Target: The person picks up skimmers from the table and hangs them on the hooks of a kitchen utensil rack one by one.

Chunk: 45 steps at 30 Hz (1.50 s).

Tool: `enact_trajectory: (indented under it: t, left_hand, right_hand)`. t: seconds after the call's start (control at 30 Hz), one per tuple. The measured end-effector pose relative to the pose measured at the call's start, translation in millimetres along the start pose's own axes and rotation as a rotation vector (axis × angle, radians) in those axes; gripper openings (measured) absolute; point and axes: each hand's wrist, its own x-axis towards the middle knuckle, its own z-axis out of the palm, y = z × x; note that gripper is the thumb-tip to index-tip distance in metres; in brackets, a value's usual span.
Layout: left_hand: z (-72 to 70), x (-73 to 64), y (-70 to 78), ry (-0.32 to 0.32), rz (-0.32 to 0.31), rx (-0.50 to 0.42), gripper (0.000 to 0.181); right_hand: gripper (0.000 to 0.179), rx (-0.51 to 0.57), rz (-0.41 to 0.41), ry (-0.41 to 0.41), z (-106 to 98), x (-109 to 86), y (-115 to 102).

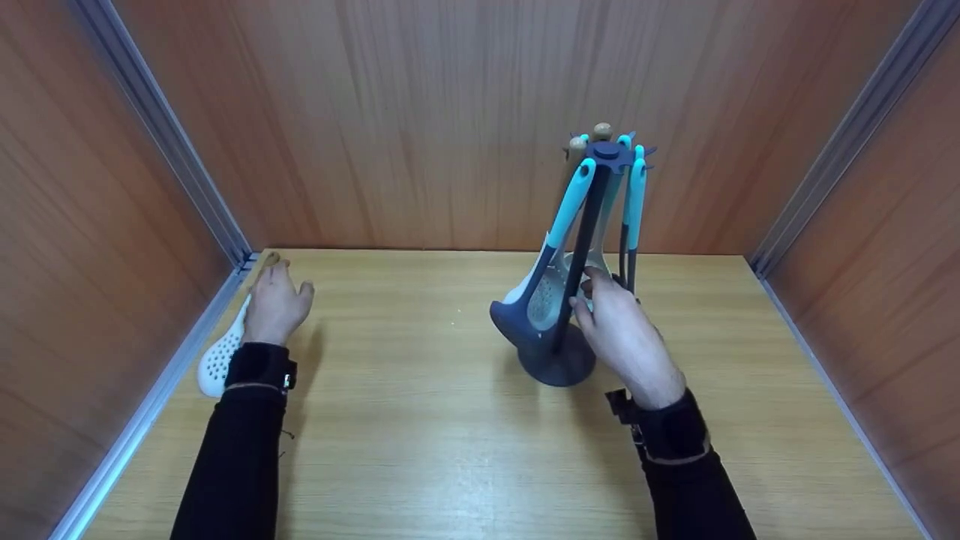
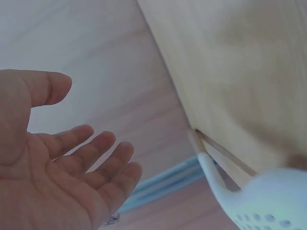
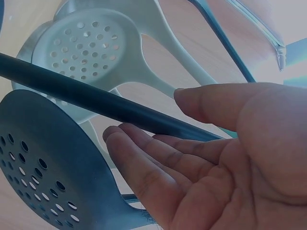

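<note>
My left hand [image 1: 277,304], fingers spread and holding nothing, is over a white slotted spoon [image 1: 219,366] with a wooden handle end, which lies along the left edge. In the left wrist view the spoon's holed head [image 2: 268,206] shows at lower right, apart from the palm. My right hand [image 1: 622,330] is at the dark pole [image 1: 587,225] of a utensil stand. In the right wrist view the pole runs between its thumb and loosely bent fingers [image 3: 144,177], fingertips right beside it. A dark slotted utensil [image 3: 43,167] and a pale slotted spoon [image 3: 86,48] hang around the pole.
The stand's round base [image 1: 559,364] is on the wooden tabletop [image 1: 420,420]. A blue-handled ladle [image 1: 517,319] hangs at its left side, with several more blue and wooden handles around the top. Wood panels [image 1: 450,112] with metal edging enclose the table at back and sides.
</note>
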Motion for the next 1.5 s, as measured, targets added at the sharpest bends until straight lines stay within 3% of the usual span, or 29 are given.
enact_trajectory:
  t: [0.2, 0.37, 0.57, 0.8, 0.83, 0.93, 1.03, 1.07, 1.17, 1.37, 1.5]
  left_hand:
    - [-4.3, 6.2, -24.9, -0.048, -0.111, 0.049, 0.080]
    - [-12.0, 5.9, -41.4, -0.114, -0.183, 0.125, 0.071]
    - [-16.8, 3.1, -55.0, -0.130, -0.269, 0.175, 0.064]
    - [-10.1, 14.1, -81.4, -0.141, -0.348, 0.211, 0.053]
    - [-1.6, 23.7, -99.5, -0.133, -0.342, 0.212, 0.054]
    - [1.5, 28.7, -107.8, -0.147, -0.364, 0.222, 0.052]
    - [-0.4, 27.5, -109.7, -0.149, -0.345, 0.235, 0.047]
    - [-8.5, 18.9, -94.9, -0.161, -0.354, 0.239, 0.042]
    - [-12.2, 13.8, -92.7, -0.145, -0.322, 0.255, 0.036]
    - [-17.2, 3.1, -85.8, -0.111, -0.320, 0.257, 0.032]
    - [-18.4, -1.3, -83.6, -0.085, -0.264, 0.245, 0.029]
  right_hand:
    - [0.050, -0.001, 0.018, -0.022, 0, 0.7, -2]
    - [0.052, -0.002, 0.041, -0.050, 0, 1.2, -4]
    - [0.052, -0.004, 0.011, -0.034, 1, 0.6, -3]
    - [0.051, -0.009, 0.023, -0.045, 3, 1.0, -3]
    - [0.051, -0.009, 0.026, -0.049, 3, 1.0, -3]
    - [0.049, -0.011, 0.017, -0.056, 4, 0.9, -4]
    - [0.048, -0.007, 0.012, -0.061, 5, 0.5, -4]
    - [0.048, -0.008, 0.009, -0.059, 5, 0.5, -4]
    - [0.049, -0.004, 0.018, -0.061, 5, 0.7, -4]
    - [0.052, 0.008, 0.042, -0.081, 5, 1.4, -4]
    - [0.051, 0.004, 0.020, -0.066, 5, 0.2, -3]
